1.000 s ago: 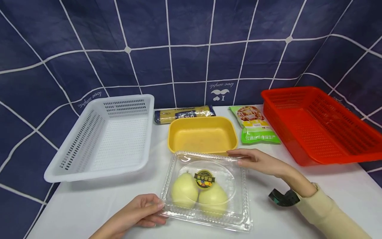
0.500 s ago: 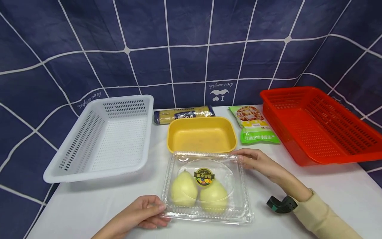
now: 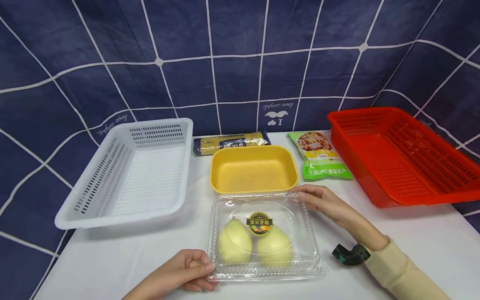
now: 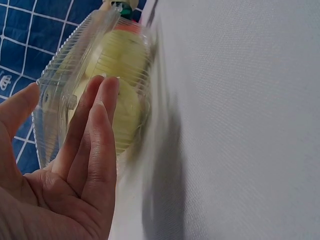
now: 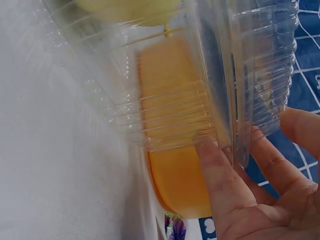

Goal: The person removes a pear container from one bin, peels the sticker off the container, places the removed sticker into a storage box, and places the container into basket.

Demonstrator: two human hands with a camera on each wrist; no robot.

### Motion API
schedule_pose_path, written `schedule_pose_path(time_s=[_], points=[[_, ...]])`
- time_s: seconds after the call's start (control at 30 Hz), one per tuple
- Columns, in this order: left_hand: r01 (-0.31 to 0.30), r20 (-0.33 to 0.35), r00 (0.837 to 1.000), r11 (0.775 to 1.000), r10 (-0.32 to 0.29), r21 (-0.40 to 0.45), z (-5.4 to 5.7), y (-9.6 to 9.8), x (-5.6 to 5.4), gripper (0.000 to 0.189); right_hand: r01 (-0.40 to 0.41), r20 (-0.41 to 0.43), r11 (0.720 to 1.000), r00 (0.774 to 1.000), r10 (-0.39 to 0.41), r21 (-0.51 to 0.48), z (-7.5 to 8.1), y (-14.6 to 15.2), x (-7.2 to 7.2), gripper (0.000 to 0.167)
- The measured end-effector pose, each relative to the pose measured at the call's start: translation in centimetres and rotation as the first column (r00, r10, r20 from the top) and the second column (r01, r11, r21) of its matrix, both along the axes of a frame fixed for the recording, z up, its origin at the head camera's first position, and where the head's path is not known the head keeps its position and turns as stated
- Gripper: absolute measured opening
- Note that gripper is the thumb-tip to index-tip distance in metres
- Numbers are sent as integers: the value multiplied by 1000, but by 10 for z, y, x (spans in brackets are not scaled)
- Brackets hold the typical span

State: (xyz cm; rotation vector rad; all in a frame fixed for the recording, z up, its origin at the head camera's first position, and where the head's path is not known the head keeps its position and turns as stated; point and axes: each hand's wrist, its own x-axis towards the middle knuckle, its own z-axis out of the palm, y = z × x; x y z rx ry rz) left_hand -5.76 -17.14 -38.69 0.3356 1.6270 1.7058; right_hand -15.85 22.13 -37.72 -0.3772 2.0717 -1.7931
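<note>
A clear plastic clamshell box (image 3: pixel 300 233) with a round black-and-gold label lies in front of the yellow basin. Through its lid I see two pale yellow-green pears (image 3: pixel 234 241). My left hand (image 3: pixel 187 271) holds the near left corner, thumb above and fingers below the rim; in the left wrist view those fingers (image 4: pixel 100 145) are fairly straight along its side. My right hand (image 3: pixel 330 208) grips the far right corner; the right wrist view has its fingers (image 5: pixel 225 180) against the box's wall and rim. The lid is down on the box.
Behind the box stands the yellow basin (image 3: pixel 255 148). A spaghetti packet (image 3: pixel 231 143) and a green food bag (image 3: pixel 322 158) lie further back on the white table (image 3: pixel 112 258). A white basket (image 3: pixel 123 219) is at left, a red basket (image 3: pixel 375 183) at right.
The box has turned slightly and shifted a little to the right, its near edge now more level. Both hands have stayed at their corners, the left moving slightly right with it.
</note>
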Motion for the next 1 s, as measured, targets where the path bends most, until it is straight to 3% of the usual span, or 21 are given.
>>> schedule_pose_path(time_s=[0.3, 0.5, 0.57, 0.63, 0.73, 0.8, 0.87, 1.0], points=[[47, -16, 999, 999, -46, 6, -1, 0, -2, 27, 40, 25, 999, 999, -41, 33, -3, -2, 4, 43], [120, -161, 979, 992, -124, -33, 4, -14, -21, 26, 72, 54, 997, 996, -71, -2, -6, -4, 5, 43], [96, -229, 968, 994, -104, -43, 13, -19, -32, 26, 83, 64, 996, 995, -82, -14, -6, -5, 5, 43], [35, -307, 950, 998, -48, -47, 26, -18, -42, 24, 91, 69, 996, 994, -89, -22, -6, -4, 6, 43], [-64, -427, 904, 996, 35, -55, 43, -3, -58, 24, 106, 71, 994, 992, -104, -29, -6, -4, 7, 42], [-86, -509, 859, 995, 49, -50, 49, 13, -69, 26, 103, 62, 994, 993, -100, -43, -8, -3, 7, 41], [-87, -597, 801, 994, 29, -69, 49, 28, -78, 27, 96, 62, 993, 994, -92, -64, -9, -4, 6, 39], [-85, -736, 677, 992, -8, -90, 39, 45, -89, 28, 91, 80, 991, 993, -83, -98, -11, -5, 6, 36]])
